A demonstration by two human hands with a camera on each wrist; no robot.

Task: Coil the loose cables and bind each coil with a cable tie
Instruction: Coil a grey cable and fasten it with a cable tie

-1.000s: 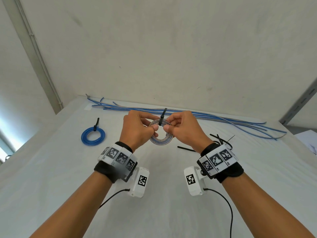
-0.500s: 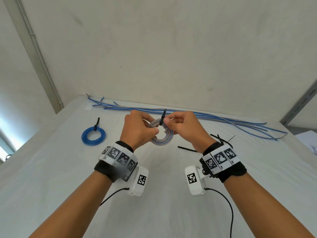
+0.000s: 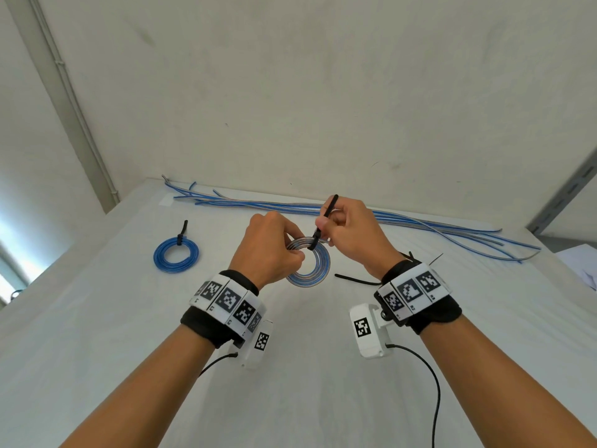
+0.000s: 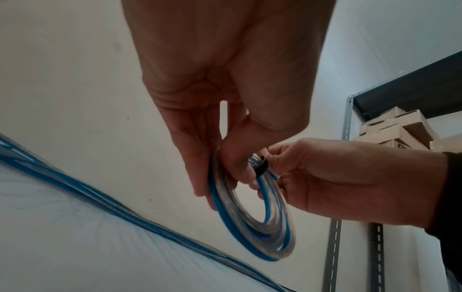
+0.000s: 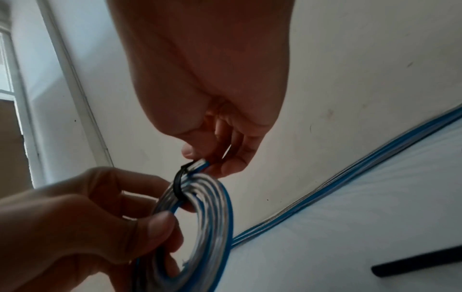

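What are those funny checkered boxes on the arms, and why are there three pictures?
No machine here: a person wears small cameras with checkered marker bands on both wrists, plus one on the head. The big picture looks down from the head; the others look along each hand. The left hand holds a coil of cable, and the right hand pulls a black cable tie snug round it. On the white table lie a tied blue coil, long loose cables and spare ties.

Both forearms outstretched, left hand (image 3: 268,250) and right hand (image 3: 352,234) close together, fingers curled.
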